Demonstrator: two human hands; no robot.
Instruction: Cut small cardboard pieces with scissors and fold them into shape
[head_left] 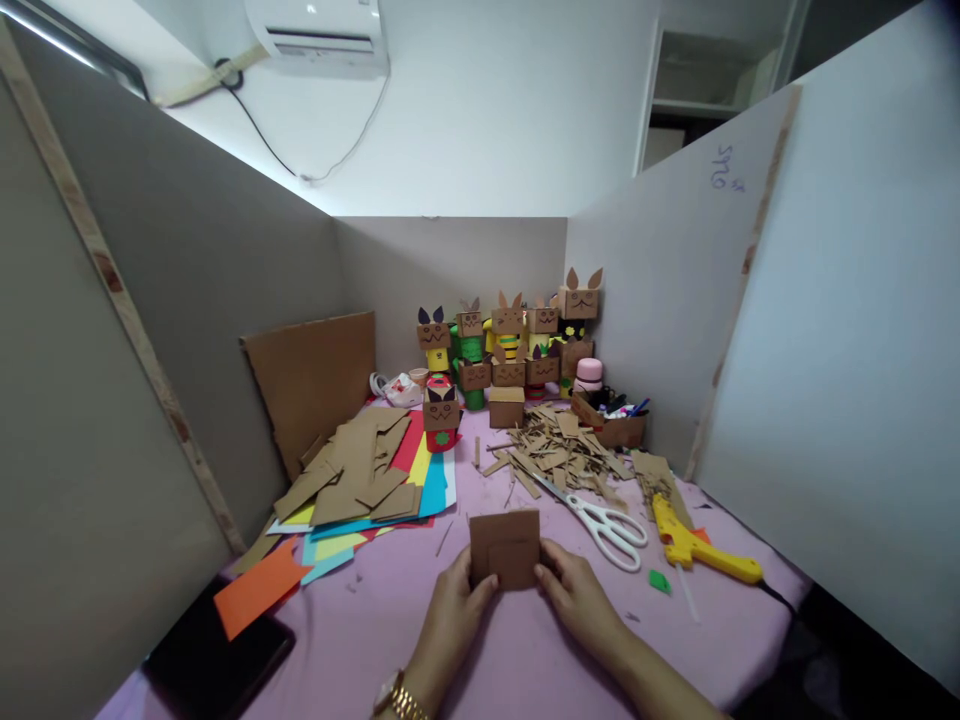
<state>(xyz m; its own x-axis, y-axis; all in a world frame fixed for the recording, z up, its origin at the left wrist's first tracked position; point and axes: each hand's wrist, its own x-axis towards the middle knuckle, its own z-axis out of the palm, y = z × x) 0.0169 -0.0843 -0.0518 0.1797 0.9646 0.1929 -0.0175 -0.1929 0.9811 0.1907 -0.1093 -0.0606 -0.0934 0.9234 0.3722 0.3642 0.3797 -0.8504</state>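
A brown cardboard piece, roughly square with folded flaps, stands on the pink table cover near the front middle. My left hand grips its lower left edge with fingers closed on it. My right hand pinches its lower right edge. A gold watch sits on my left wrist.
White-handled scissors and a yellow glue gun lie to the right. Cardboard scraps, coloured paper sheets, cardboard animal figures, a box of pens and a dark tablet surround. Partition walls close three sides.
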